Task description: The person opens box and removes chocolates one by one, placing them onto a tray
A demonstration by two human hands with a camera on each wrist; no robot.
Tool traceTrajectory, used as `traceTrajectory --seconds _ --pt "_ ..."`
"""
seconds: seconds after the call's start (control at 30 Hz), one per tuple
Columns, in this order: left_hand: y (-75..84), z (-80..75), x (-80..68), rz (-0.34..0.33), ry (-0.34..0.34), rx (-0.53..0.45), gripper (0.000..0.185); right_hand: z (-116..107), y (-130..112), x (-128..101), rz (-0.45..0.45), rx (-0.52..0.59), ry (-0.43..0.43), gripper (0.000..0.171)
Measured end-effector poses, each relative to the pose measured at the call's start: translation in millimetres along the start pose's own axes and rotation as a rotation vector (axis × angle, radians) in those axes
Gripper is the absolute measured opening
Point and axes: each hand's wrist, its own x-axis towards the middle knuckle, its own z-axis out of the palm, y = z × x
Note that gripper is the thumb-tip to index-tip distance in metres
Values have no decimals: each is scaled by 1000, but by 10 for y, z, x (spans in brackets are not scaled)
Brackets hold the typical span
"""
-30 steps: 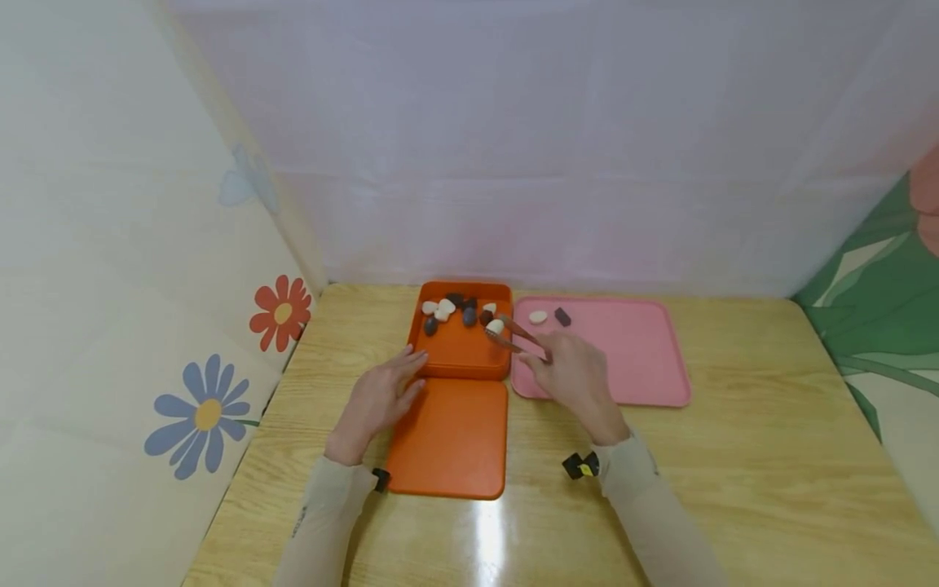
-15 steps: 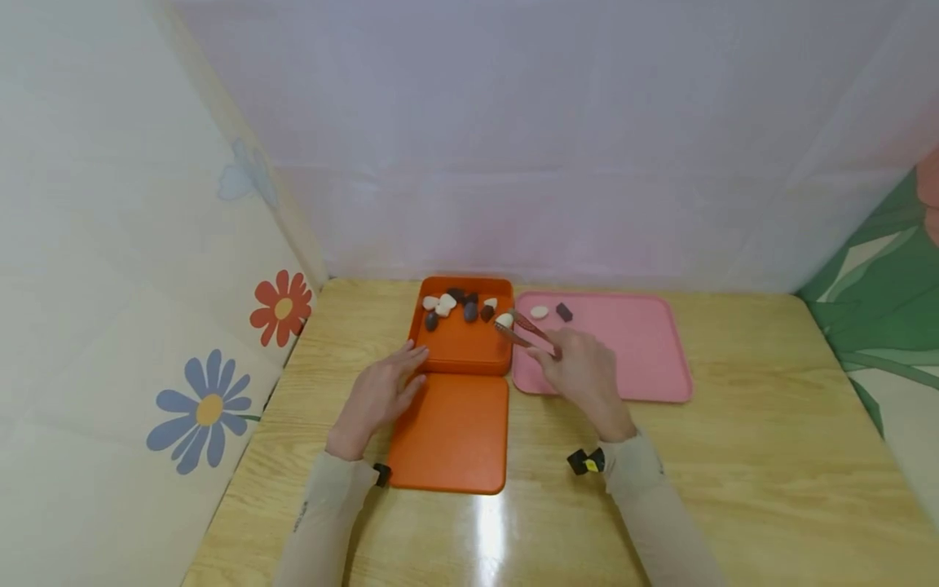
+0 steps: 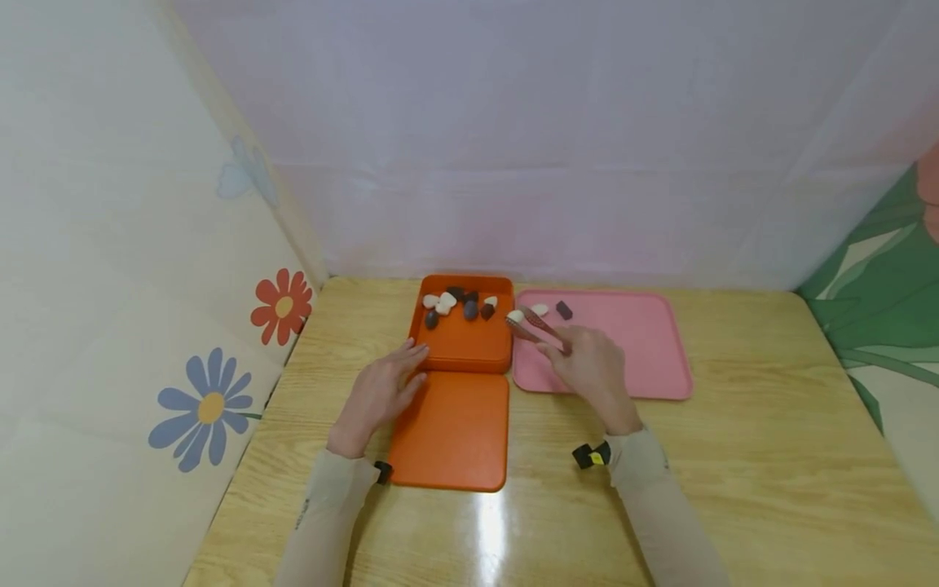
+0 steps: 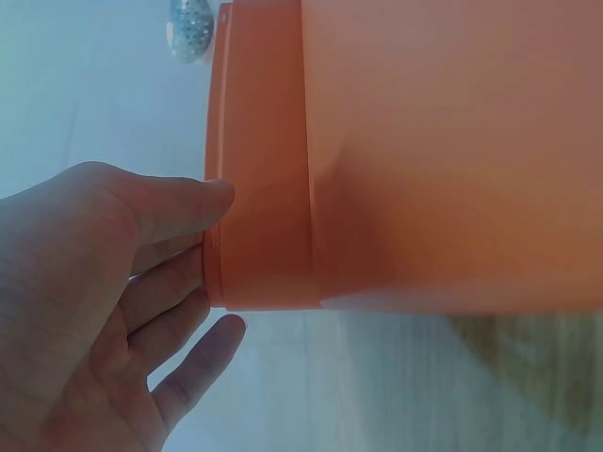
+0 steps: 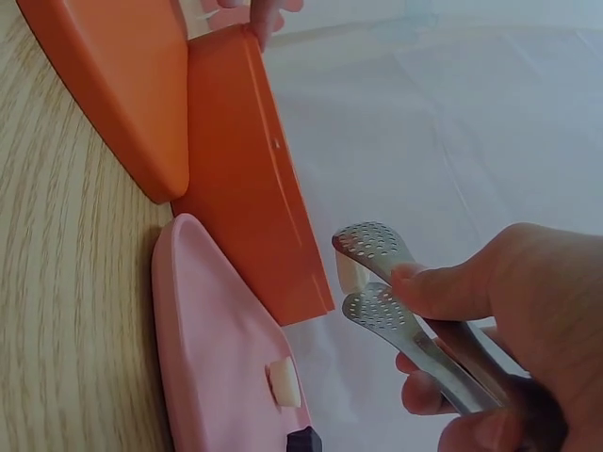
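Right hand just right of frame centre, fingers curled round metal tongs, tips pinching a white stone right over the near-left corner of the pink tray. Wrist view: perforated tong tips closed on the pale piece. Already lying on the tray's upper left: another white stone and a dark stone, just beside each other. Left hand flat, fingers straight, resting against the left wall of the orange box; gripping nothing. Box centre frame, mixed light and dark stones bunched along its far edge. Orange lid flat on the wooden table, just below the box.
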Motion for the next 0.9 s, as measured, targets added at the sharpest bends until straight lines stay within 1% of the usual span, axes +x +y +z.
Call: traceTrajectory --seconds 0.17,0.43,0.7,0.9 --pt "-2 5 3 -3 0 -11 51 -1 27 0 17 -1 -19 31" --pt "-12 11 7 -4 3 -14 52 1 79 -3 14 -14 21 34" --pt "-4 12 8 -9 -6 -17 52 40 155 -1 62 -34 -15 42" --pt "6 7 11 -15 -3 -22 51 55 184 7 88 -52 -17 41"
